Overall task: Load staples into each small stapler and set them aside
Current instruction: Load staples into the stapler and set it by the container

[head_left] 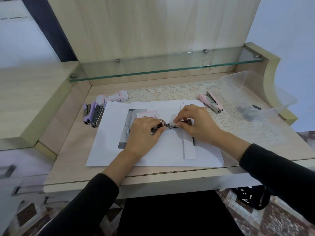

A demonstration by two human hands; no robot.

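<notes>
At the middle of the bench (71, 150), on a spread of white papers (162, 150), a dark metal stapler (170, 126) lies lengthwise from nine to three o'clock between both hands. The left hand (144, 132) comes in from seven o'clock, and its curled fingers grip the stapler's left end and cover most of it. The right hand (194, 123) comes in from four o'clock. Its thumb and forefinger are bent and pinch a pale strip (175, 122) right at the stapler's top, with the other fingers curled over the stapler's right end. Whether the strip is a row of staples is not clear. Just beyond the left hand, at twelve o'clock of it, a pink box (147, 114) lies on the papers beside a grey printed sheet (127, 126). At nine o'clock of the papers two purple staplers (92, 114) lie side by side on the bare wood. At eleven o'clock a few small pink-and-white boxes (112, 97) stand together at the edge of a lace mat (170, 94). A pink stapler (211, 101) lies open on the mat at two o'clock, well apart from the hands. A clear tub (255, 99) with dark things inside sits at three o'clock. A glass shelf (162, 65) runs across the back.
</notes>
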